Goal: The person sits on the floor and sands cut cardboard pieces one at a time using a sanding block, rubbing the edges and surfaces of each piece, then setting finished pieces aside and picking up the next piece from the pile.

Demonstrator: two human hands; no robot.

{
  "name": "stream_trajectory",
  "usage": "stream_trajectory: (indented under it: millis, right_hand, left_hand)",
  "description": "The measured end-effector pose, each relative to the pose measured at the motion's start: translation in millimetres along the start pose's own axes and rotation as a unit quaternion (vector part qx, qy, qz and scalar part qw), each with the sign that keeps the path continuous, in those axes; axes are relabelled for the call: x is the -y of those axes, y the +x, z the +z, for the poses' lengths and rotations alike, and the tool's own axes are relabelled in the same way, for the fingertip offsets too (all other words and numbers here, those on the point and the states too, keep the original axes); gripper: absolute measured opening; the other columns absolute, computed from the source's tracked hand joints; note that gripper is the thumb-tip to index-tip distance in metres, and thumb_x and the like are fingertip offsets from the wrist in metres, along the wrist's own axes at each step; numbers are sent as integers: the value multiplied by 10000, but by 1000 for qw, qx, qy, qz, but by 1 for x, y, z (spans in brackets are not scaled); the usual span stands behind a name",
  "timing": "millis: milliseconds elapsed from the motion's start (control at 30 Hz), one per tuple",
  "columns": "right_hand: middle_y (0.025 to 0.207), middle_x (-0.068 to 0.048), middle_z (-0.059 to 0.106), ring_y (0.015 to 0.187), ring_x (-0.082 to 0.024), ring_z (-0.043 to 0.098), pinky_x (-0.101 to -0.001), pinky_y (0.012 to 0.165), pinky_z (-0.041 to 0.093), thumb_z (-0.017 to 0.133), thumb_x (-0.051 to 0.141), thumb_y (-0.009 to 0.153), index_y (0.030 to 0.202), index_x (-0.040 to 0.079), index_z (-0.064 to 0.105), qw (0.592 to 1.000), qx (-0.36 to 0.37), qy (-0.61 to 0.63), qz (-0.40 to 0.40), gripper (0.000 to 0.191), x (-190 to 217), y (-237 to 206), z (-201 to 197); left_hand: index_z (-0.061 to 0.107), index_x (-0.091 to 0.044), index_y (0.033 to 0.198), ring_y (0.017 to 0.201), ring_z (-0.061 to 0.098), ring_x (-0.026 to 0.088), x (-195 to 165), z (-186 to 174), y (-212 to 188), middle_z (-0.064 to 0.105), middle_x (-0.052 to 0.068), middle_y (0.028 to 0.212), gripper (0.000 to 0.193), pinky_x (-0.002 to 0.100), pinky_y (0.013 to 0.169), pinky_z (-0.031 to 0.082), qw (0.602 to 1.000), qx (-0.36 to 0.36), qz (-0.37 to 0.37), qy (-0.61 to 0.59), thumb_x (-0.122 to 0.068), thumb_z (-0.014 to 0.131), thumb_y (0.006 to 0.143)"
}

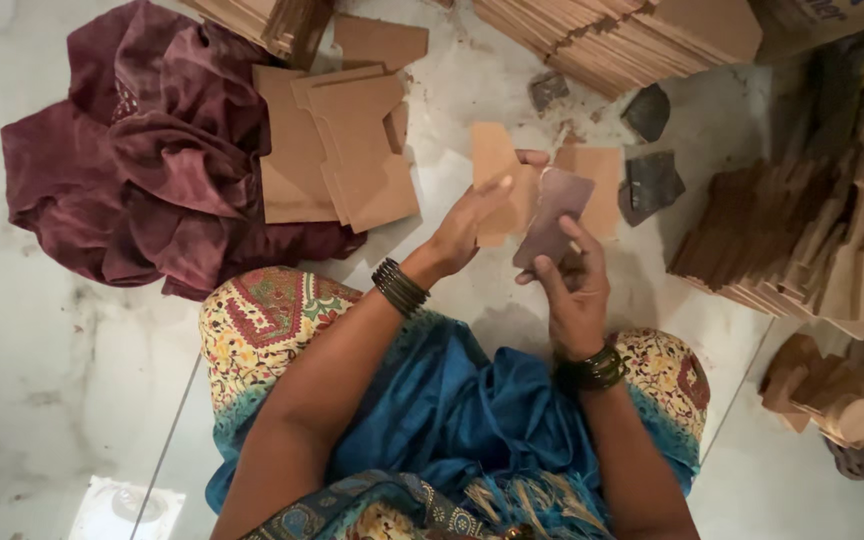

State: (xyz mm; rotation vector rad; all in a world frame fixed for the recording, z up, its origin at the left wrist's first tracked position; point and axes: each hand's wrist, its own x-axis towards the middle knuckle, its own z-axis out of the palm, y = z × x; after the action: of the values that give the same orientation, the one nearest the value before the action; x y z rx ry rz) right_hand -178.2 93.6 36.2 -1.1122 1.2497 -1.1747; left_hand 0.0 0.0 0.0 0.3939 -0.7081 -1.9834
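The grip of the left hand [467,225] is closed on a flat tan cut-out piece of thin board [493,160], thumb on the near face and fingers behind it, holding it upright above the floor. The right hand [574,290] pinches a smaller grey-brown rectangular sheet, probably sandpaper [552,215], between thumb and forefinger, its top edge touching the lower right side of the tan piece. Both wrists carry stacks of dark bangles [399,287].

As a judgement, the step in hand is the rubbing or smoothing of the board piece's edge with the abrasive sheet; the two are in contact, so the work on this piece seems to be under way rather than finished. The next move calls for a steady hold by the left hand while the right draws the sheet along the edge, and for turning the piece so that each side meets the sheet.

Outward from the hands, another tan piece [597,185] lies flat on the white marble floor [72,330] just beyond them, with dark grey scraps [652,180] beside it. A loose spread of larger tan board cut-outs [342,150] lies to the left, next to a crumpled maroon cloth [142,160]. Tall stacks of similar board pieces [622,35] stand at the top, and more stacks [802,240] fan out to the right. The person sits on the floor in a blue and patterned garment [442,400].
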Motion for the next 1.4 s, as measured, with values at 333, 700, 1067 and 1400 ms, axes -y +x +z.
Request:
stream_trajectory:
  millis: [333, 700, 1067, 1400]
  right_hand:
    - [1249, -125, 657, 1001, -189, 678, -357, 836, 612, 599, -58, 1021, 1502, 9, 468, 999, 27, -22, -2, 503, 22, -8, 2]
    - [1318, -143, 640, 936, -182, 690, -342, 838, 606, 591, -68, 1005, 1550, 6, 439, 996, 73, -32, 33, 571, 10, -8, 16]
    - [1264, -131, 648, 1009, -188, 694, -348, 884, 613, 604, -90, 1007, 1530, 7, 468, 995, 69, -68, -10, 549, 23, -15, 10]
    - [1410, -125, 586, 1084, -198, 679, -364, 901, 603, 575, -68, 1023, 1561, 27, 402, 997, 47, -59, -12, 573, 23, -13, 9]
  left_hand:
    - [453, -27, 1539, 1379, 555, 205, -15, -1, -1, 562, 109, 1488, 488, 353, 1176, 463, 999, 8, 17, -27, -324, 398, 1156]
    - [460, -15, 1506, 1325, 590, 231, -23, 8, -5, 581, 124, 1437, 484, 370, 1171, 466, 992, 8, 87, -94, -347, 369, 1166]
    - [480, -44, 1507, 1322, 589, 223, -40, 7, -1, 588, 99, 1438, 522, 389, 1127, 478, 981, -52, 46, -181, -421, 388, 1158]
    - [487, -22, 1508, 1276, 598, 214, -4, 7, -1, 596, 127, 1405, 498, 396, 1115, 483, 999, 14, 4, -36, -382, 340, 1197]
